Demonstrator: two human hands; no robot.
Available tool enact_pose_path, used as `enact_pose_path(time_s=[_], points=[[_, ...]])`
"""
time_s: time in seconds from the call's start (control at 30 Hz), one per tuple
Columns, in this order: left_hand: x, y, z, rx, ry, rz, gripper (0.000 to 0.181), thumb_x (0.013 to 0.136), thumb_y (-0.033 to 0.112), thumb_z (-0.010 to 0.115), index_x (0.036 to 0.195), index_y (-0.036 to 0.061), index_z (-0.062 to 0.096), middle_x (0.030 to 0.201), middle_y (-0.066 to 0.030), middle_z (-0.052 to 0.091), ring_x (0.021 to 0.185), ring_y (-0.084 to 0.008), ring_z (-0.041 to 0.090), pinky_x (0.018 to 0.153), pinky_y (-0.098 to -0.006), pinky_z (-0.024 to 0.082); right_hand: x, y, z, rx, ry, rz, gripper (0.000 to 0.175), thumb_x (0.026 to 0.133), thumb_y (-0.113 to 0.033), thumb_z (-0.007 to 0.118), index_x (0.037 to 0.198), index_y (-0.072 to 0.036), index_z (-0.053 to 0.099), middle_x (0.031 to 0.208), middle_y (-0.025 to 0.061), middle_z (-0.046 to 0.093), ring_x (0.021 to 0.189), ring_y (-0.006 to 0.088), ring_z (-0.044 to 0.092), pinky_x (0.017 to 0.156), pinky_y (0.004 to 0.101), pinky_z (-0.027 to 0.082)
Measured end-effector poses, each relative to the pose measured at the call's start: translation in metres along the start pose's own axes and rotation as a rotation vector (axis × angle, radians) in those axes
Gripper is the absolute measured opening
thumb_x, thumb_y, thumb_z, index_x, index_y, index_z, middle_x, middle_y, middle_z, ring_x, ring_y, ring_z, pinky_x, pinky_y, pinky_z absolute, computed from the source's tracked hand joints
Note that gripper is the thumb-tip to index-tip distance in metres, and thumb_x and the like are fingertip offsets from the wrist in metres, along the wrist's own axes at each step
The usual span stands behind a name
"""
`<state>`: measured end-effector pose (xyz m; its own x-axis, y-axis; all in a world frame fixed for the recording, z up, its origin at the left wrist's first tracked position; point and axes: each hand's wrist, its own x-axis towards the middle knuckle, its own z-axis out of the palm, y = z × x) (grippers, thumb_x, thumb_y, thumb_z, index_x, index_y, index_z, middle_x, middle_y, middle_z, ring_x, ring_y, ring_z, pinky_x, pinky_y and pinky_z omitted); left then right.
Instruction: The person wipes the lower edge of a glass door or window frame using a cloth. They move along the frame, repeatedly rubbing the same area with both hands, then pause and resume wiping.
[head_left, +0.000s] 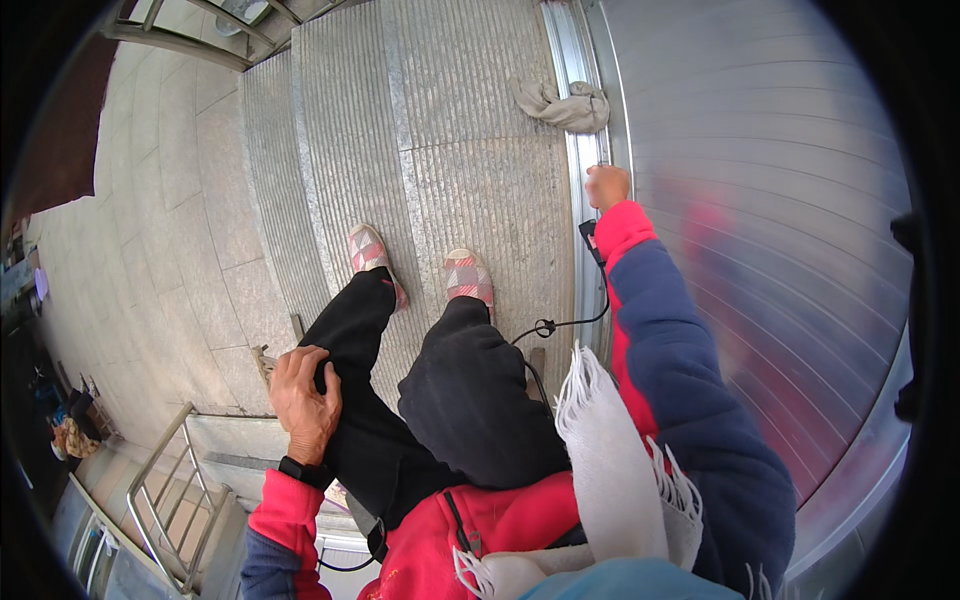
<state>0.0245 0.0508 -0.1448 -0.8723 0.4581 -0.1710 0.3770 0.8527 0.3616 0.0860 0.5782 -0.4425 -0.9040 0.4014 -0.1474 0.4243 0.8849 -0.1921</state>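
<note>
My left hand (303, 397) rests on the left thigh of my black trousers (352, 322), fingers apart and holding nothing. At the shiny metal sill (583, 161) of the door, my right hand (607, 187) is curled beside the lower edge of a ribbed metal door panel (757, 150). A thin bit shows just beyond its fingers; whether the hand grips it is unclear. Past that hand, a crumpled grey-beige cloth (562, 105) lies draped across the sill. A small black device (588, 234) sits near my right cuff, with a black cable (577, 322) running close by.
Grooved stone steps (480, 75) lie under my checked shoes (468, 274) and descend leftward to paving (165, 225). Metal railings stand at the top left and at the lower left (169, 499). My fringed white scarf (607, 450) hangs beside my right arm.
</note>
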Motion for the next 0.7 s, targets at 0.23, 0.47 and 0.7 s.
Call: enact_pose_path(time_s=[0.23,0.47,0.7], points=[[-0.007,-0.002,0.000,-0.010,0.029,0.013,0.012,0.073,0.007,0.060,0.085,0.0059,0.060,0.087,-0.0065,0.060,0.085,-0.0270,0.055,0.074,-0.0360,0.042,-0.096,-0.047,-0.050,1.344,-0.155,1.068,0.013,0.084,-0.017,0.057,0.078,-0.006,0.057,0.055,0.0037,0.048,0.039,0.0118,0.038,0.035,0.0270,0.026],[-0.011,-0.002,0.001,0.003,0.037,0.037,0.012,0.072,0.008,0.060,0.084,0.0058,0.060,0.086,-0.0066,0.061,0.083,-0.0273,0.055,0.073,-0.0363,0.043,-0.137,-0.083,-0.103,1.469,-0.113,1.012,0.013,0.089,-0.013,0.052,0.083,-0.002,0.055,0.057,0.0025,0.045,0.038,0.0075,0.031,0.034,0.0245,0.022],[-0.013,-0.002,0.000,0.009,0.021,0.011,0.012,0.073,0.008,0.060,0.084,0.0063,0.061,0.087,-0.0066,0.062,0.085,-0.0270,0.055,0.075,-0.0360,0.042,-0.100,-0.070,-0.108,1.410,-0.052,0.966,0.013,0.089,-0.012,0.052,0.083,-0.001,0.055,0.058,0.0033,0.046,0.039,0.0074,0.031,0.034,0.0235,0.023]])
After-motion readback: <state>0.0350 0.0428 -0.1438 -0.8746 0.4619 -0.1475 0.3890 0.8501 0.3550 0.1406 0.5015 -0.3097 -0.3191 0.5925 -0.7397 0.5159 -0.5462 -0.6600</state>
